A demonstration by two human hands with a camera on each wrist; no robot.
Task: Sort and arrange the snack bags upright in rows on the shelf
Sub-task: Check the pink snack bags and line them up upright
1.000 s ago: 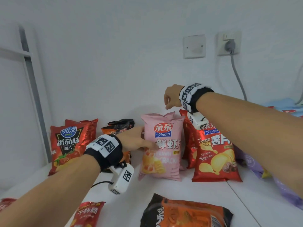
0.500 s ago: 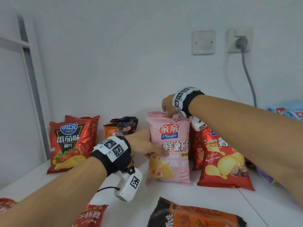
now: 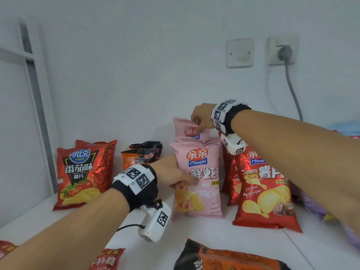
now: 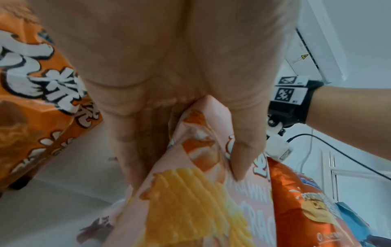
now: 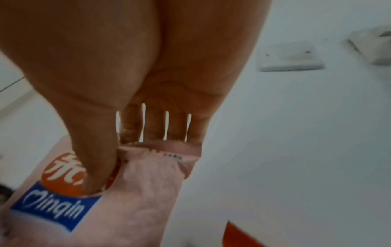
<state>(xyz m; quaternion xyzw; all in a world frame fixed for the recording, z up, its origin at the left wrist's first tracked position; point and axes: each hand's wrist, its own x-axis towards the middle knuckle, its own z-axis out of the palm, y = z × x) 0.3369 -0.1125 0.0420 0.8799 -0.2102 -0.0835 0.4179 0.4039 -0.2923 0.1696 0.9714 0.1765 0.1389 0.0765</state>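
Observation:
Two pink prawn cracker bags stand upright, one behind the other, at the middle of the white shelf (image 3: pixel 194 230). My left hand (image 3: pixel 176 175) grips the left edge of the front pink bag (image 3: pixel 202 184), thumb on its face, as the left wrist view shows (image 4: pixel 190 192). My right hand (image 3: pixel 201 119) pinches the top seal of the rear pink bag (image 3: pixel 185 131), thumb on its red logo (image 5: pixel 69 180). Most of the rear bag is hidden by the front one.
Red tomato chip bags (image 3: pixel 81 172) stand at the left and dark orange bags (image 3: pixel 144 152) behind my left hand. Red potato chip bags (image 3: pixel 263 191) stand right of the pink ones. An orange-black bag (image 3: pixel 224 258) lies flat in front. Purple bags (image 3: pixel 321 211) lie far right.
My right hand came down from above the bags and took hold of the rear pink bag's top, which now shows higher behind the front one. My left hand kept its grip.

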